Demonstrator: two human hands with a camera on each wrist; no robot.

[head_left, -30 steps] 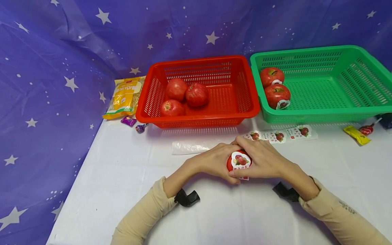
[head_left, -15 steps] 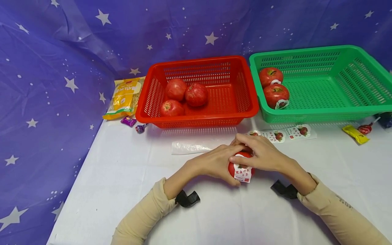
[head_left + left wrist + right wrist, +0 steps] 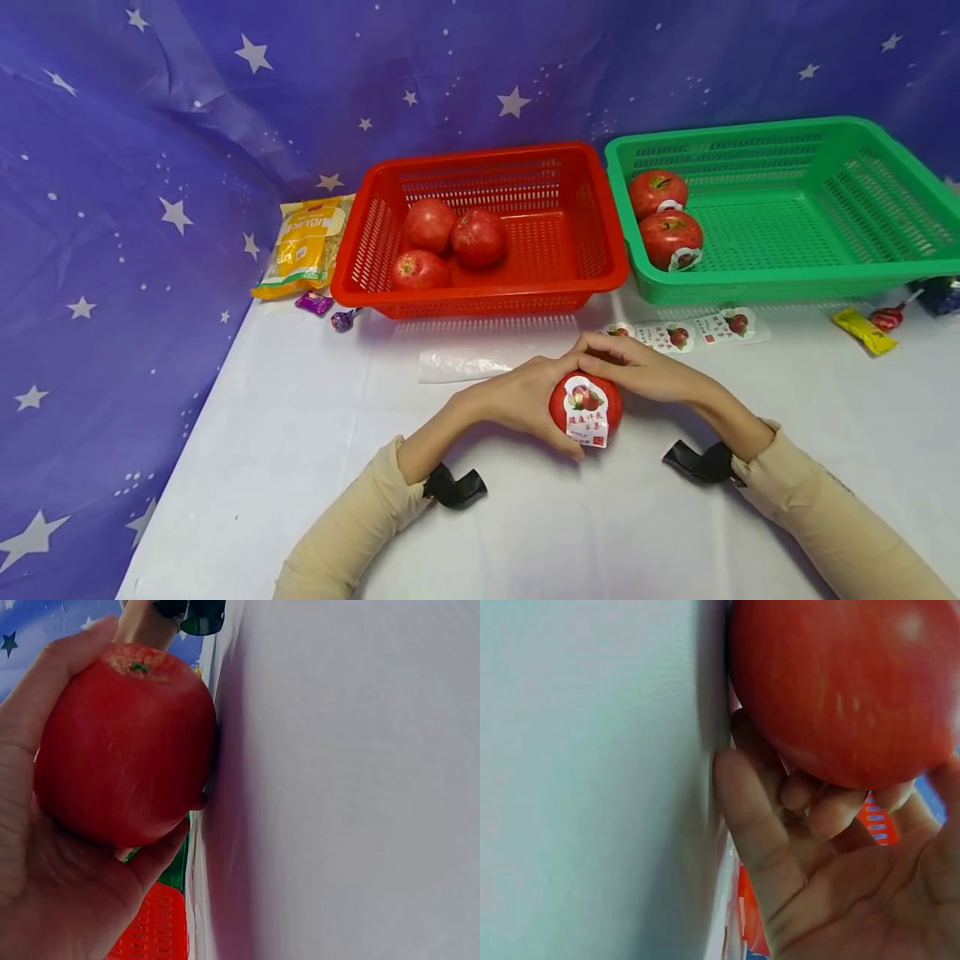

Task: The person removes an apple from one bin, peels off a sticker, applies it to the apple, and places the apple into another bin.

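A red apple (image 3: 615, 408) is held near the table by my left hand (image 3: 517, 404), its thumb along the near side and its fingers round the back. On the apple's upper near face lies a white sticker (image 3: 587, 417) with an apple picture and red characters, fully visible in the head view. My right hand (image 3: 648, 371) is at the apple's far right side, thumb close to its top. In the right wrist view its fingers (image 3: 754, 817) extend loosely beside the apple, palm facing it. The left wrist view shows the apple's end with a small green tip, resting against the left palm.
Behind the hands lies a backing strip (image 3: 457, 367) with several apple stickers. A red basket (image 3: 480, 300) holds 3 apples; a green basket (image 3: 757, 287) holds 2 stickered apples. A yellow food bag (image 3: 303, 246) and small sweets (image 3: 315, 302) sit left; a yellow-wrapped sweet (image 3: 864, 332) lies right.
My right thumb has slid off the sticker and up past the apple's top, uncovering the whole sticker. The left hand keeps its hold on the apple, almost unmoved.
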